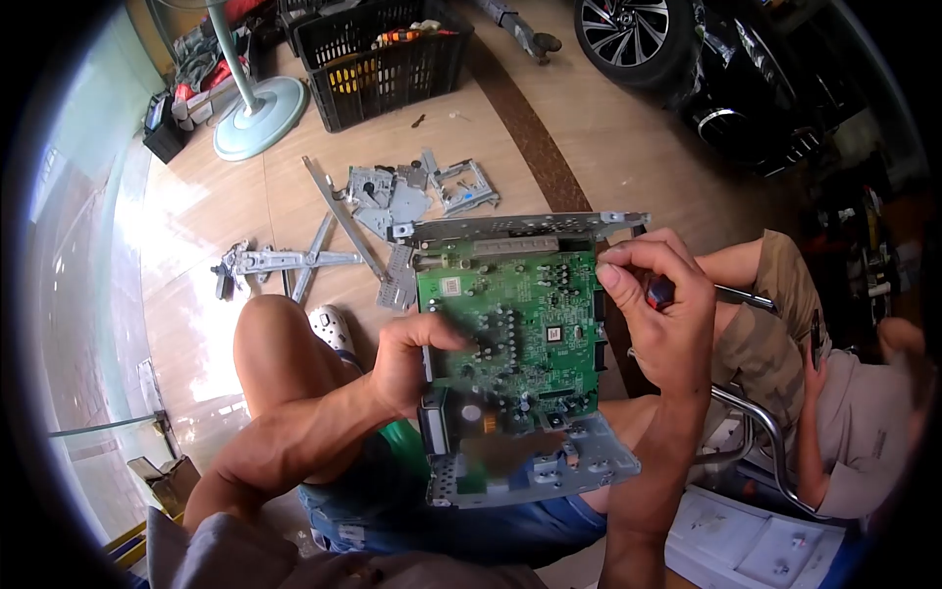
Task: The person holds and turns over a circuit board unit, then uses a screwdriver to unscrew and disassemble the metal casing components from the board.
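Note:
A green circuit board (530,334) sits in an open metal chassis (549,228), held over my lap. My left hand (407,358) grips the chassis and board at their left edge, with the thumb lying over the board's face, slightly blurred. By the upper right corner, my right hand (667,309) is closed, its thumb and forefinger pinched close to the board's edge. From its curled fingers shows the dark red and black end of what looks like a screwdriver handle (660,292); its shaft is hidden. Whether the pinch holds anything small is unclear.
Metal parts (392,196) and a scissor-shaped metal linkage (294,259) lie on the tiled floor ahead. Beyond stand a black crate (383,74) and a round fan base (260,118). At right, a person (844,422) sits near a chair's metal tube (756,422); a car wheel (628,29) is farther back.

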A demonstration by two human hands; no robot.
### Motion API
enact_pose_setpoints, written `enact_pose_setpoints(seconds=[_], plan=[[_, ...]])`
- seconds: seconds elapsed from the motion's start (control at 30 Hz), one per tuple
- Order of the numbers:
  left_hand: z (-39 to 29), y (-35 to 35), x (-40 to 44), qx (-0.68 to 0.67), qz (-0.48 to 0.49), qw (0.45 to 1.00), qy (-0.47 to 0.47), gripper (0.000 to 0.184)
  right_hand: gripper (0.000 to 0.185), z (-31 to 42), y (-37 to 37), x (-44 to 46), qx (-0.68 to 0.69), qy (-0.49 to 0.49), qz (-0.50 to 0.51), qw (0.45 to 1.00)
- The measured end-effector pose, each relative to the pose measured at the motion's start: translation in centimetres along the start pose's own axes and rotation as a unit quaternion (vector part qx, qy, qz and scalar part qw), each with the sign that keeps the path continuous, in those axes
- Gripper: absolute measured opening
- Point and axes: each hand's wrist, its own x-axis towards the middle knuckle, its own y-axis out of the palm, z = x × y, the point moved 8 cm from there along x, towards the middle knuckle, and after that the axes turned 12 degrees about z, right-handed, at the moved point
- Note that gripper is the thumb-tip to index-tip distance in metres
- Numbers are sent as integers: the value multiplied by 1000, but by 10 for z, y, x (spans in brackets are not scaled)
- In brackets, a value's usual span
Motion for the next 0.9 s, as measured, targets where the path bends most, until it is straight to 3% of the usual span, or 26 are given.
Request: enact_pose_setpoints(seconds=[0.53,0.6,0.9], plan=[[-15,21,-6,68,-49,996,18,38,13,-3,24,1,-149,5,47,988],[-14,20,-5,20,-35,999,26,37,13,-5,26,2,-148,10,37,988],[-20,22,-9,44,-31,997,47,42,14,-12,26,1,-110,15,2,994]])
